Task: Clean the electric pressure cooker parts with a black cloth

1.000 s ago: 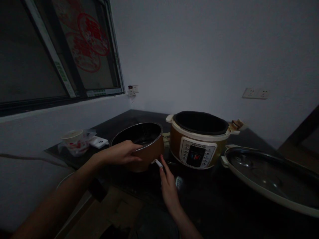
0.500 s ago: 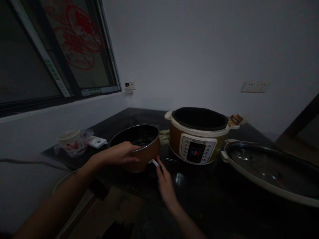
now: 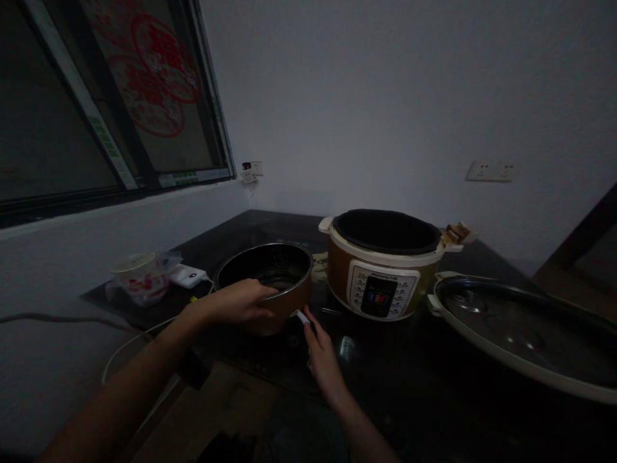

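Observation:
A brown inner pot (image 3: 290, 307) with a dark inside and a shiny rim stands on the black counter in front of me. My left hand (image 3: 245, 301) grips its near rim, with the thumb towards the inside and the fingers along the outer wall. Low against the pot's right side, my right hand (image 3: 319, 342) pinches a small white handle-like piece (image 3: 301, 316). I cannot make out what that piece belongs to. To the right of the pot sits a gold and white electric cooker (image 3: 337, 283), with its lid off and a dark interior.
A large oval lid (image 3: 511, 347) lies at the right of the counter (image 3: 409, 373). On the left are a bagged paper bowl (image 3: 137, 276) and a white adapter (image 3: 189, 276) with a cable. A brown packet (image 3: 457, 233) lies behind the cooker. Wall sockets (image 3: 492, 170) are at the back.
The pot has shifted very slightly to the right, and my left hand has moved along with it. My right hand keeps its pinch on the white piece.

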Tool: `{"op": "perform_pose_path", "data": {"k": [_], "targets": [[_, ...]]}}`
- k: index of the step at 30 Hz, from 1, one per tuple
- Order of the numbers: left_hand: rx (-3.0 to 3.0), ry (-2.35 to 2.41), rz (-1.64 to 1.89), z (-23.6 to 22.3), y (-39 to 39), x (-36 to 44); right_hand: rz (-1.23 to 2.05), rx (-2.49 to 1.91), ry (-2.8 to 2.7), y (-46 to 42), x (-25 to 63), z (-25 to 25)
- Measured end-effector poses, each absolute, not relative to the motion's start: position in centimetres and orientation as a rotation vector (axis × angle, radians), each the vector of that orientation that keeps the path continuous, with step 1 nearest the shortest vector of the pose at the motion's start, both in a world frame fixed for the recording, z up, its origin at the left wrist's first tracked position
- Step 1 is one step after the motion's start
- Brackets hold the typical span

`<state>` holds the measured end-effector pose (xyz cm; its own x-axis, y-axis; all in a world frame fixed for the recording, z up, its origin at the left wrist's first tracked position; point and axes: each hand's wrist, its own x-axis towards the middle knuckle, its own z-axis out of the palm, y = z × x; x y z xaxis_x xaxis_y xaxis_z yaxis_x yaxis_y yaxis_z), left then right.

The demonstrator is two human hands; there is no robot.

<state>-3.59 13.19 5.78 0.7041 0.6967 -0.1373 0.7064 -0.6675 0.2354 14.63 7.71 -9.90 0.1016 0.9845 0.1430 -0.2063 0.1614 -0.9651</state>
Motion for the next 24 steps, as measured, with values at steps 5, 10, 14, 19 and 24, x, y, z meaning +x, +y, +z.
{"op": "perform_pose_path", "data": {"k": [5,10,14,19,24], "targets": [[2.677,1.117,-0.063,5.4,13.5,-3.4,1.153,-0.946,-1.038,7.7,15.3,-9.8],[2.714,1.172,-0.111,4.6,13.9,-3.4,1.135,-0.939,-1.016,7.3,15.8,-9.6],[2.745,1.25,-0.202,4.3,13.7,-3.1,1.138,-0.979,-0.976,6.7,16.7,-9.3],[2.844,1.46,-0.245,3.3,13.4,-3.0,1.135,-1.042,-0.893,5.6,18.5,-8.4],[3.13,1.316,0.255,2.4,12.3,-3.0,1.202,-1.044,-0.663,4.7,20.6,-7.8]]}}
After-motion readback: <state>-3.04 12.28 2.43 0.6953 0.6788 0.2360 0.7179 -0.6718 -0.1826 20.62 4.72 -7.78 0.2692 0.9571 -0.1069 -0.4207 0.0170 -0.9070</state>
